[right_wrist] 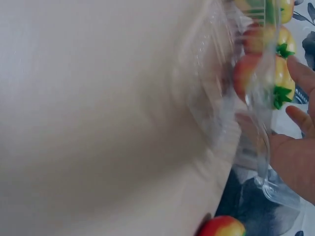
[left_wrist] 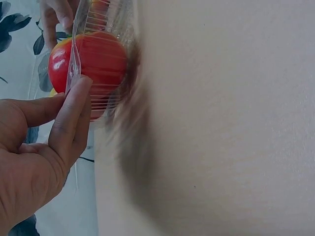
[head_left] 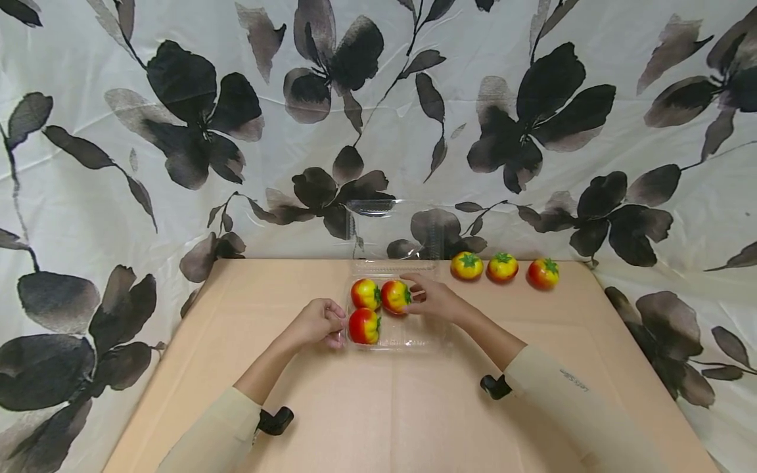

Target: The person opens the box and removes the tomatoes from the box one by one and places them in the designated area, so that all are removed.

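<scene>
A clear plastic clamshell box [head_left: 408,338] lies on the table with its lid [head_left: 399,230] raised at the back. Inside its left half are three red-and-yellow toy tomatoes with green leaf tops: one back left [head_left: 365,293], one beside it [head_left: 395,297] and one in front [head_left: 363,326]. My left hand [head_left: 324,323] pinches the box's left rim between thumb and fingers, as the left wrist view [left_wrist: 49,123] shows. Over the box's right side, my right hand [head_left: 434,299] has its fingers spread beside the back tomato's leaf top. In the right wrist view, the fingertips [right_wrist: 295,66] hold nothing.
Three more toy tomatoes stand in a row at the table's back edge, right of the box: left [head_left: 466,266], middle [head_left: 502,268] and right [head_left: 543,274]. A flower-patterned cloth [head_left: 378,131] hangs behind the light wooden table [head_left: 390,407].
</scene>
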Motion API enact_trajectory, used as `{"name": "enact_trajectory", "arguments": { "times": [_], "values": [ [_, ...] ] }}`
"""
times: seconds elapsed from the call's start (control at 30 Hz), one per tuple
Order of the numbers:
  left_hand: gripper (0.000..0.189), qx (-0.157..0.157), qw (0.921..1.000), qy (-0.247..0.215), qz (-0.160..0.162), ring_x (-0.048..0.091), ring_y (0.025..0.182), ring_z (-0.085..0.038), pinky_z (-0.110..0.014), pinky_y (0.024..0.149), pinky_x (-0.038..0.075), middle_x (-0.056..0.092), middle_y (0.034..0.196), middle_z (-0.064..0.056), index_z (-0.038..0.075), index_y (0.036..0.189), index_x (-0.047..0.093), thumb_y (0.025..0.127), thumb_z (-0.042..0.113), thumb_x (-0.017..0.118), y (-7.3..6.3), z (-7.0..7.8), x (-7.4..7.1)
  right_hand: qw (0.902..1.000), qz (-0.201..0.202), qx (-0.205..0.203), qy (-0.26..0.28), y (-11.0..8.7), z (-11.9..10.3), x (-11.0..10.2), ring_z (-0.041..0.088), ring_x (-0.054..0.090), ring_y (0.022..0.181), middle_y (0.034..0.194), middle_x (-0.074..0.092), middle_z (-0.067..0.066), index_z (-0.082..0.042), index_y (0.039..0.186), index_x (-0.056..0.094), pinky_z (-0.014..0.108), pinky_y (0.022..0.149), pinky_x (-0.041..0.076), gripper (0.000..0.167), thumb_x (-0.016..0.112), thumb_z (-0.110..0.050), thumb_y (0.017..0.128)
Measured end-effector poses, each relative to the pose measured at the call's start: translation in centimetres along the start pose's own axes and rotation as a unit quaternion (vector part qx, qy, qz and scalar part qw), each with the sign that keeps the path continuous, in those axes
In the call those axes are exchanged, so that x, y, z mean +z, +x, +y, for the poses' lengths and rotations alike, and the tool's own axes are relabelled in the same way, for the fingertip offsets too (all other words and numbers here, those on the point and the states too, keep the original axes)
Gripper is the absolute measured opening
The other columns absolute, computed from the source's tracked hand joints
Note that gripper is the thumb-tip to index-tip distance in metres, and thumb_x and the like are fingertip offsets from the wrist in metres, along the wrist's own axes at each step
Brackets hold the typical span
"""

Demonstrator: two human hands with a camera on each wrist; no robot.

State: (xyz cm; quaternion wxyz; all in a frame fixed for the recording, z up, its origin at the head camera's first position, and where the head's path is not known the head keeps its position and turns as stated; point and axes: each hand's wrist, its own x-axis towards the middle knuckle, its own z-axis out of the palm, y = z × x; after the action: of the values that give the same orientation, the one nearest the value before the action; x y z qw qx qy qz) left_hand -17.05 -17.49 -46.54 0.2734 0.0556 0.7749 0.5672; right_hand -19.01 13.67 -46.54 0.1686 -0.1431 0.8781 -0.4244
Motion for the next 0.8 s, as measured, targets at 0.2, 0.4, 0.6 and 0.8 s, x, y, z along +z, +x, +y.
{"name": "enact_trajectory", "arguments": {
  "times": [0.2, 0.4, 0.6, 0.8],
  "values": [
    [0.02, 0.001, 1.0, -0.001, 0.0, 0.068, 0.056, -0.018, -0.035, 0.058, 0.065, 0.068, 0.081, -0.019, -0.011, 0.111, 0.052, 0.097, -0.003, 0.065, 0.0, 0.0, -0.1, 0.9997, 0.013, 0.015, 0.017, 0.6, 0.1, 1.3, 0.038, 0.058, 0.131, 0.151, 0.052, 0.019, -0.018, 0.16, 0.036, 0.053, 0.108, 0.054, 0.079, 0.078, -0.031, 0.094],
    [0.02, -0.001, 1.0, 0.001, 0.004, 0.068, 0.056, -0.017, -0.035, 0.058, 0.065, 0.067, 0.08, -0.016, -0.01, 0.111, 0.053, 0.097, -0.003, 0.065, 0.1, -0.1, -0.2, 0.9992, 0.035, 0.021, 0.003, 1.3, 0.1, 2.2, 0.036, 0.058, 0.127, 0.148, 0.054, 0.018, -0.019, 0.161, 0.034, 0.05, 0.103, 0.057, 0.082, 0.079, -0.032, 0.093],
    [0.02, 0.0, 1.0, -0.002, 0.005, 0.068, 0.055, -0.017, -0.034, 0.057, 0.065, 0.068, 0.081, -0.017, -0.011, 0.111, 0.052, 0.097, -0.003, 0.065, 0.1, -0.1, -0.2, 0.9984, 0.048, 0.023, 0.022, 1.6, 0.1, 2.9, 0.038, 0.051, 0.137, 0.154, 0.051, 0.016, -0.022, 0.16, 0.035, 0.059, 0.12, 0.04, 0.081, 0.078, -0.032, 0.093],
    [0.02, 0.001, 1.0, -0.003, 0.002, 0.067, 0.056, -0.017, -0.031, 0.056, 0.064, 0.067, 0.08, -0.018, -0.011, 0.111, 0.052, 0.097, -0.004, 0.065, 0.1, -0.1, -0.1, 0.9979, 0.058, 0.019, 0.02, 1.7, 0.2, 3.3, 0.037, 0.053, 0.135, 0.151, 0.053, 0.014, -0.024, 0.155, 0.04, 0.058, 0.12, 0.041, 0.073, 0.078, -0.028, 0.093]
  ]
}}
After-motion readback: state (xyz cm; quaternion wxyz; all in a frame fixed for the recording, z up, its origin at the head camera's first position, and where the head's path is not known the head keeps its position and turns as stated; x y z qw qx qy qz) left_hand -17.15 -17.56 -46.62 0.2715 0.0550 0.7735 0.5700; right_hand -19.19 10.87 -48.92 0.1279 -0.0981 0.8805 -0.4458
